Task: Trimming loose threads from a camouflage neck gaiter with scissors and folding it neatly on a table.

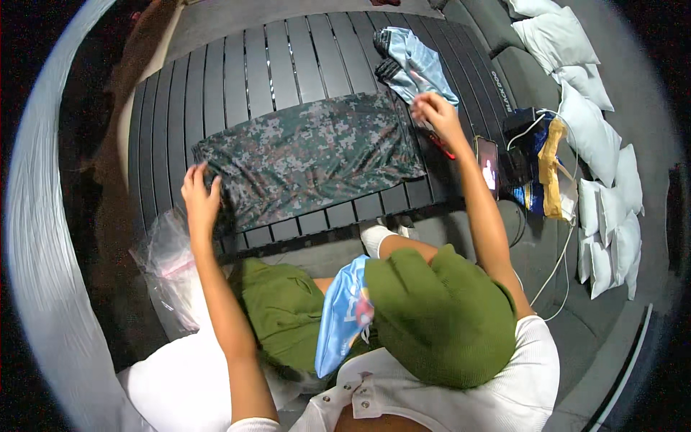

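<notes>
A dark green camouflage cloth (309, 155), roughly rectangular and a little wrinkled, lies spread on the black slatted table (216, 93). My left hand (200, 196) is at the cloth's left edge, fingers and thumb apart, holding nothing I can see. Beyond the cloth's right end, my right hand (437, 119) hovers by the near end of a pile of light blue fabric (417, 65) with black gathered parts. Its fingers are bent but loosely apart, with nothing visible in them. Across my lap, over green shorts, rests a light blue printed drawstring bag (344, 313).
A phone (487, 167) with a lit screen and a red-handled tool (441, 146) lie at the table's right side. Beside them sit a blue-and-yellow package (551, 169) and white cables. Clear plastic bags (169, 263) are at my left. Several white packets (608, 216) lie along the grey sofa.
</notes>
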### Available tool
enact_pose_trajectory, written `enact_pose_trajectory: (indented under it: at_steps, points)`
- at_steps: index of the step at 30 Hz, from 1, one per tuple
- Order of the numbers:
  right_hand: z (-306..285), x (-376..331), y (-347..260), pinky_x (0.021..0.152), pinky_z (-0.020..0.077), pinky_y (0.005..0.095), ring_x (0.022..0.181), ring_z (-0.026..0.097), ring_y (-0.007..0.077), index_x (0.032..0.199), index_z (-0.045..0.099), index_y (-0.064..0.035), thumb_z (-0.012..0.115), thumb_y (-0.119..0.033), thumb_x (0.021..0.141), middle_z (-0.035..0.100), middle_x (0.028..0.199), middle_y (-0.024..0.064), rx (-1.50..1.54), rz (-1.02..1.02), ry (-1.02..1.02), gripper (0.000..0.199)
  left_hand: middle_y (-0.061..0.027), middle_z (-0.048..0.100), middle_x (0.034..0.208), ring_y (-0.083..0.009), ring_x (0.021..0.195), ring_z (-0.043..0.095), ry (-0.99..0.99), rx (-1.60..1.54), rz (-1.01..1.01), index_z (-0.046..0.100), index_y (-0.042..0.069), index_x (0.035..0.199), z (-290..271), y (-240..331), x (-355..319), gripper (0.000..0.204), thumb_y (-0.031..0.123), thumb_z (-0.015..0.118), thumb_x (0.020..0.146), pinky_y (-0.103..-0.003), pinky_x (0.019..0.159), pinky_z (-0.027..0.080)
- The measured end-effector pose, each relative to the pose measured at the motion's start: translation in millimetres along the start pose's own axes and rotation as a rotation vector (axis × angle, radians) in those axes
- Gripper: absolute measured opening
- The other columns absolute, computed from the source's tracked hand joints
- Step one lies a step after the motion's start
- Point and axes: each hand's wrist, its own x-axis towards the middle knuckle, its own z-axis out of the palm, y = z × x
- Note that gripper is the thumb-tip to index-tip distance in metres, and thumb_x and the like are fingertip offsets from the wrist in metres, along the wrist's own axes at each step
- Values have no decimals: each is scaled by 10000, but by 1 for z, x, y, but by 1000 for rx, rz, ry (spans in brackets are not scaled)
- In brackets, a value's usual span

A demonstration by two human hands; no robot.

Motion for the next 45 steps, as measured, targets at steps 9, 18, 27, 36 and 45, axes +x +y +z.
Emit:
enact_pose_trajectory:
  at_steps: [9,18,27,36,45]
  points:
    - [-5,-100,-11,944,347,362,1066,457,276,990,563,-58,613,-106,654,501,1092,103,-742,-307,-354,343,-147,454,1105,-341,1077,418,-402,-31,143,472,43,1076,-24,19,-68,491,-43,589,607,-383,927,361]
    - [18,-110,13,771,442,366,887,546,267,952,621,-86,645,-48,664,579,1001,78,-950,-666,-121,291,-105,526,1034,-303,982,506,-183,163,216,528,58,1036,-26,-6,-79,366,-25,549,680,-375,814,443]
    - [-21,-64,-48,886,405,323,906,566,179,852,574,0,588,-38,762,618,901,79,227,-165,-191,99,-68,597,986,-180,970,548,110,-666,-105,586,30,892,-74,4,-47,110,91,579,801,-291,875,403]
    - [-31,-18,-82,480,357,198,556,477,40,844,599,-60,613,-193,825,568,709,-42,446,309,-145,136,36,567,727,-54,640,490,-19,-846,-468,616,37,819,-84,-9,6,266,293,570,874,-199,604,399]
    - [-3,3,46,371,195,212,394,300,32,657,544,-122,661,-296,787,394,515,-82,202,447,18,246,40,547,692,-48,585,447,-136,-659,-573,598,37,749,3,-33,14,291,318,641,810,-220,528,358]
